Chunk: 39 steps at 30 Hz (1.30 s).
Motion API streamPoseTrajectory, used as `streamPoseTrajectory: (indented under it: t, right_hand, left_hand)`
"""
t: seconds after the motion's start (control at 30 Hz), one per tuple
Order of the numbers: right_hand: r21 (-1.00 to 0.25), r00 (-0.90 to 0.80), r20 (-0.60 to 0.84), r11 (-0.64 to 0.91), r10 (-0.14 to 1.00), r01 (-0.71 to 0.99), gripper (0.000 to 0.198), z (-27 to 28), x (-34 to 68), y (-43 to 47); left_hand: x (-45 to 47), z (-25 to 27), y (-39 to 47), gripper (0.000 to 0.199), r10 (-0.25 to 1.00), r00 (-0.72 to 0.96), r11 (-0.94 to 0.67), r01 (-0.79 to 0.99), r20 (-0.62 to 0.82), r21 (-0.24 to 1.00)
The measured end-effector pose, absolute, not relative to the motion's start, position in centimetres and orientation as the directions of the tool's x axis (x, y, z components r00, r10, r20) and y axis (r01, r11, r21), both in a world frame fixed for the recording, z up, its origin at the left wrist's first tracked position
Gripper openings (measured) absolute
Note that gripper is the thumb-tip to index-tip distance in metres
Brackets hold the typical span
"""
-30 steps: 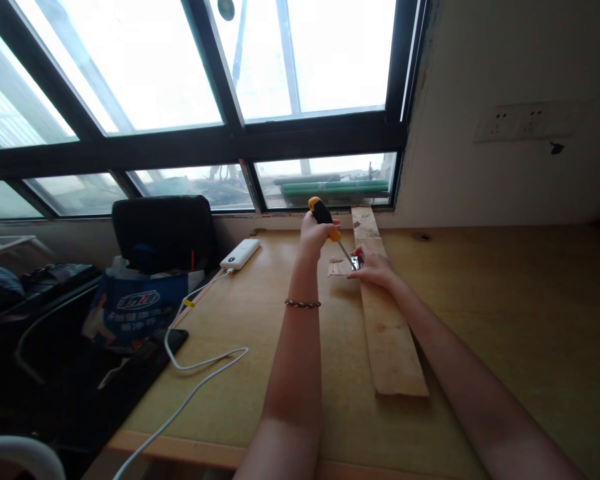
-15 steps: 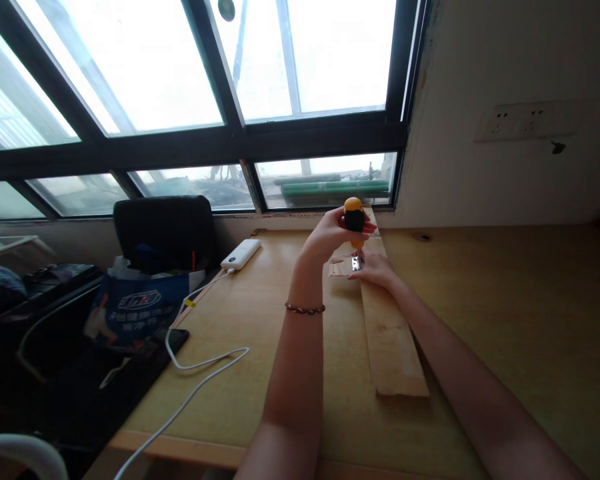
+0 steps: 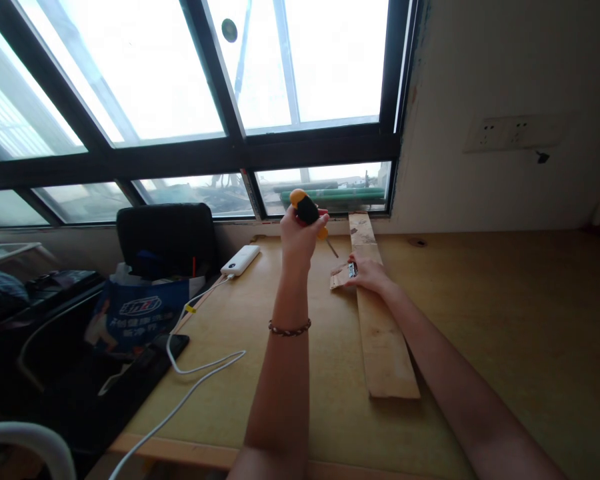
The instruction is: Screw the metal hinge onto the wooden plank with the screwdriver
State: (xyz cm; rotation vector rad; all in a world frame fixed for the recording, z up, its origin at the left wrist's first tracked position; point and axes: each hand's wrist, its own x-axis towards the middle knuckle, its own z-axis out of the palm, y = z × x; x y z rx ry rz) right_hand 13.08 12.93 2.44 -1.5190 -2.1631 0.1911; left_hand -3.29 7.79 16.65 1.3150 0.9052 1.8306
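My left hand (image 3: 296, 241) is wrapped round the black and yellow handle of a screwdriver (image 3: 307, 209), raised above the table. Its thin shaft slants down to the right, and the tip hangs apart from the metal. On the far part of a long wooden board (image 3: 387, 350), my right hand (image 3: 373, 275) grips a small silver metal hinge (image 3: 353, 269) with holes in it. Against the hinge lies a short wooden piece (image 3: 337, 279), sticking out to the left of the board. The right fingers partly hide both.
A white power bank (image 3: 241, 260) with a white cable (image 3: 200, 365) lies at the left of the table (image 3: 470, 320). Beyond that edge are a black chair (image 3: 166, 233) and a blue bag (image 3: 130, 313). The window (image 3: 325, 137) and wall border the back.
My left hand has drawn the screwdriver up and left, off the hinge, and tilted it. My right hand stays at the hinge. The view has shifted slightly.
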Motion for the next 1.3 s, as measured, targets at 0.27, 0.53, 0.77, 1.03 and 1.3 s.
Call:
streamPoseTrajectory:
  t: [0.27,0.53,0.77,1.03,1.3]
  right_hand:
    - [-0.511,-0.173,0.413,0.384,0.894,0.769,0.089,2.4,13.4,11.1]
    - [-0.801,0.266,0.487,0.304,0.832,0.516,0.059,-0.6,17.3,3.1]
    - [-0.887,0.434,0.41,0.239,0.802,0.396,0.047,-2.3,18.5,2.2]
    - [-0.894,0.507,0.387,0.179,0.77,0.411,0.043,-3.1,19.0,3.5]
    - [-0.9,0.521,0.409,0.235,0.749,0.368,0.042,-3.9,19.7,4.8]
  left_hand:
    - [-6.8,9.9,6.8,0.027,0.877,-0.434,-0.426,-0.507,0.205,0.749]
    - [-9.4,1.8,7.4,0.022,0.924,-0.241,-0.066,-0.866,-0.297,0.496]
    - [-8.8,0.8,7.9,0.017,0.946,-0.176,0.005,-0.831,-0.272,0.556]
    - [-9.5,0.5,8.7,0.03,0.953,-0.135,0.008,-0.882,-0.27,0.471]
    - [-9.8,-0.5,9.9,0.032,0.949,-0.112,0.025,-0.905,-0.296,0.424]
